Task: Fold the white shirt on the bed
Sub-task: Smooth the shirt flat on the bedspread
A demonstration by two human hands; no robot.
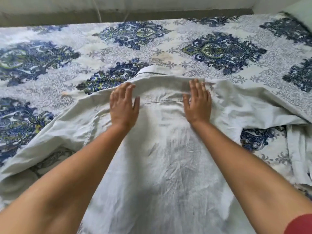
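Observation:
The white shirt [162, 149] lies spread out, back side up, on the bed [185, 39], its collar [162, 81] pointing away from me. Its sleeves spread out to the left [50, 132] and right [253, 105], both rumpled. My left hand [124, 105] rests flat and palm down on the shirt just below the collar, on the left shoulder. My right hand [198, 102] lies flat in the same way on the right shoulder. Neither hand grips the cloth; the fingers are extended.
A bedsheet with a blue and green paisley pattern covers the bed. Beyond its far edge runs a pale wall [152, 7] with a thin cord [98, 9] hanging. A pale pillow corner [300, 12] shows at the top right.

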